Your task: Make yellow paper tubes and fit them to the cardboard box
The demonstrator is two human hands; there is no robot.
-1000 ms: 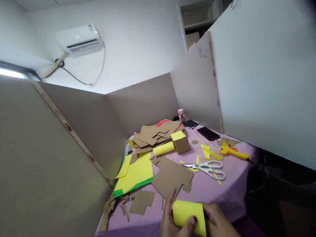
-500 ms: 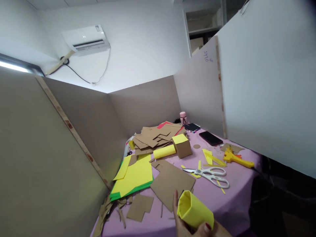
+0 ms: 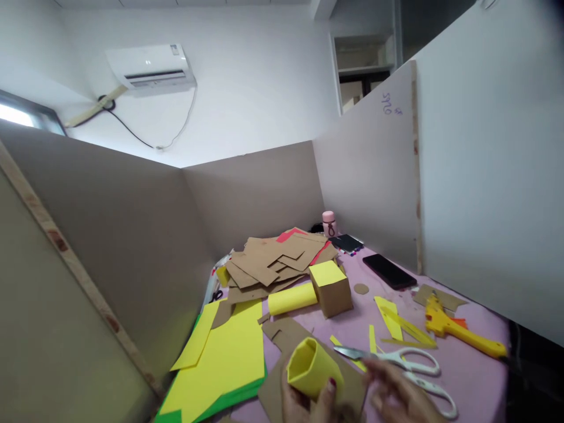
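Observation:
My left hand [image 3: 296,405] grips a rolled tube of yellow foam sheet [image 3: 318,371], its thumb pressed on the near side. The tube's open, slightly angular end faces left and up. Blurred by motion, my right hand [image 3: 399,395] is just right of the tube, beside white-handled scissors [image 3: 412,361] that lie on the table. Whether its fingers touch the scissors is unclear. Under the tube lies a flat piece of brown cardboard [image 3: 274,392]. Farther back, a second yellow roll [image 3: 291,299] rests against a cardboard box with a yellow top [image 3: 335,296].
Yellow and green sheets [image 3: 238,352] are stacked at left, with cardboard pieces [image 3: 259,258] heaped behind. On the right are a yellow glue gun [image 3: 462,335], yellow offcuts [image 3: 390,317] and a phone [image 3: 389,271]. A pink bottle [image 3: 329,224] stands far back. Grey partitions [image 3: 255,191] enclose the table.
The yellow tube has moved up and left in view, held in my left hand. My right hand has come away from it toward the scissors. The camera view has shifted.

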